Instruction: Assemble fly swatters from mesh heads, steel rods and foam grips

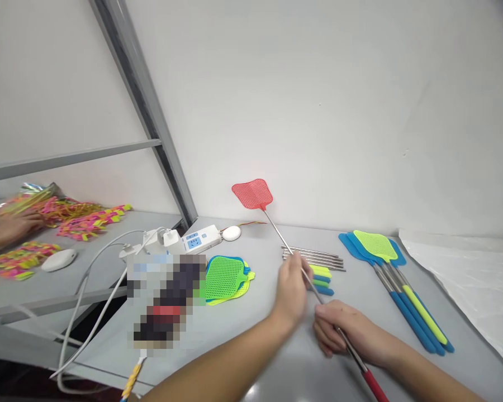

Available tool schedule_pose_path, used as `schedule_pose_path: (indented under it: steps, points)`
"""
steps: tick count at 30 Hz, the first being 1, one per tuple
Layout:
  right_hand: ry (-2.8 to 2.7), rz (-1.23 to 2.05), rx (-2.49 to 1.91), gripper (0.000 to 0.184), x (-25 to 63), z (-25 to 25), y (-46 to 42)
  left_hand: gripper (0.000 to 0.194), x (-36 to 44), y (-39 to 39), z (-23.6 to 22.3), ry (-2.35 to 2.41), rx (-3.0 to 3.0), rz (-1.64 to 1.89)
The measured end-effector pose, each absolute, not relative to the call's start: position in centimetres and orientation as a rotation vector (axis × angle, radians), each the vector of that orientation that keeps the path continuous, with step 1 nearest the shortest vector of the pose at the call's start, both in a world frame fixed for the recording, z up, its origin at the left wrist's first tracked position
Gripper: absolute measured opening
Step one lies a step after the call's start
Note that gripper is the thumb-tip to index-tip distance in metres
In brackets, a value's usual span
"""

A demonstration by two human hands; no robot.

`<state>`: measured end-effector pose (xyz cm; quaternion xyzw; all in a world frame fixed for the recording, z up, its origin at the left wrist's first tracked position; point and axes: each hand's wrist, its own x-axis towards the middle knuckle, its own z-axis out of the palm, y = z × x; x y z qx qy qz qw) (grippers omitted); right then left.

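A fly swatter with a red mesh head (254,194), a long metal rod and a red handle (374,385) slants across the view. My left hand (291,287) is closed around the rod about midway. Lower down, my right hand (343,329) grips the same rod just above the red handle. Behind my left hand lie several loose metal rods (318,258) and several green, yellow and blue handles (322,279), partly hidden by that hand. Left of it, a stack of green, blue and yellow swatter heads (225,278) rests on the table.
On the right lie several whole swatters (411,312) beside a white sheet (465,279). A power strip (201,239), a white oval device (231,233), cables and a blurred-out phone-like object (167,307) are at left. Beyond the metal frame, another person's hand (17,226) touches colourful strips.
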<state>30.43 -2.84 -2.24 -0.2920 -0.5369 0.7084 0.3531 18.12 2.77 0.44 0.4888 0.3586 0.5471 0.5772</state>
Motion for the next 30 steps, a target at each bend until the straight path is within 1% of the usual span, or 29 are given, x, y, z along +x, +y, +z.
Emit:
schedule_pose_path:
  steps: [3,5,12,19,30]
  points:
    - [-1.356,1.799,-0.775,0.059,30.8,-2.1,-2.5,0.045,19.0,0.6,0.1,0.817,1.201,1.175]
    - [-1.368,1.801,-0.786,0.058,31.0,-1.7,-2.5,0.047,18.9,0.2,0.2,0.8,1.224,1.166]
    - [-1.401,1.852,-0.854,0.051,30.9,-0.6,-2.5,0.046,18.2,1.2,1.3,0.737,1.189,1.318]
    - [-1.427,1.86,-0.815,0.05,30.3,-0.3,-2.6,0.041,17.8,2.0,2.8,0.687,1.181,1.416]
    - [-1.493,1.867,-0.769,0.053,29.9,1.1,-2.7,0.04,17.0,2.9,4.2,0.623,1.206,1.525]
